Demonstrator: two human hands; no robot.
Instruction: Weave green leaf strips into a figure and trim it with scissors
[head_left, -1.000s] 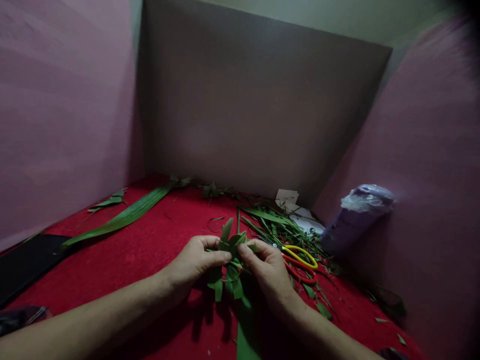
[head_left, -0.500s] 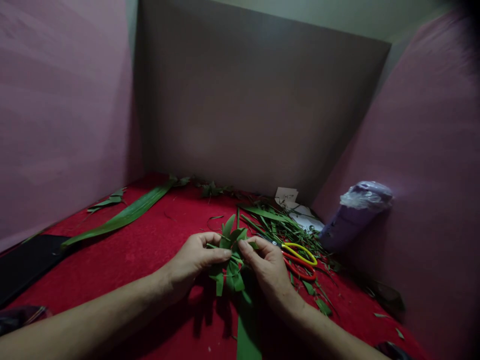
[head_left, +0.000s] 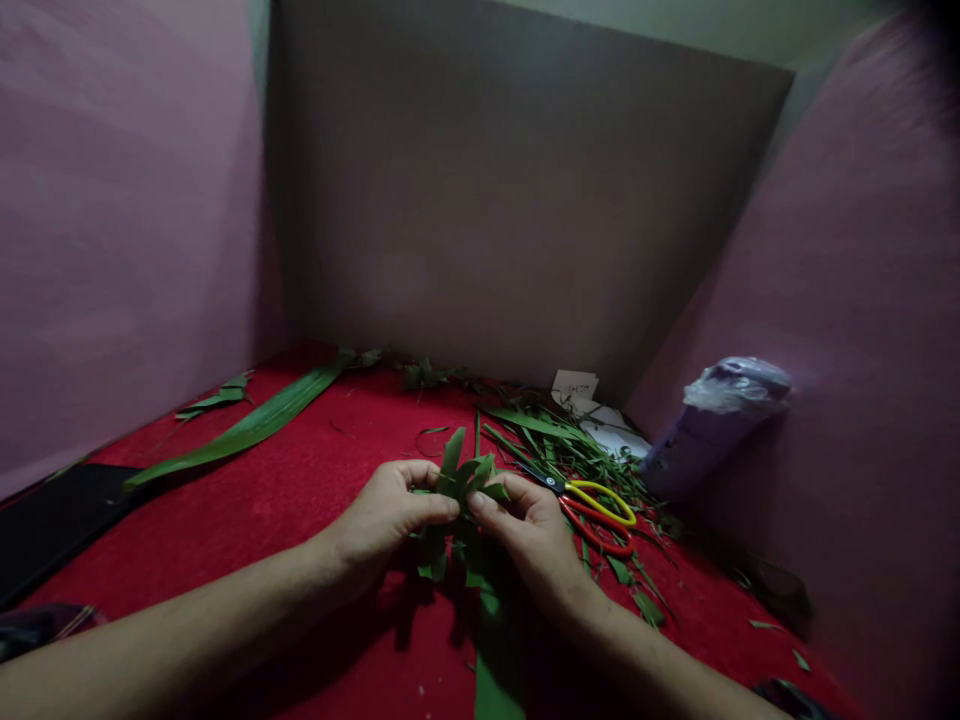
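I'm pinching a splayed green leaf-strip bundle (head_left: 465, 474) with my left hand (head_left: 386, 510) and right hand (head_left: 541, 540); a long green leaf (head_left: 251, 428) is stretching toward the far-left corner of the red cloth (head_left: 300, 500).

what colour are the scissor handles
One handle is yellow and the other handle red; the head view shows them best.

A small, ragged cluster of flat, matte green leaf pieces (head_left: 463, 478) is held up off the red cloth-covered table (head_left: 360, 440), about midway between its left and right edges and well short of the far edge. The pieces fan outward: one narrow blade stands nearly upright, shorter ones spread beside it and to the right, and darker, blunt-ended flaps hang below. The cluster's middle is partly hidden, so how the pieces join cannot be made out.
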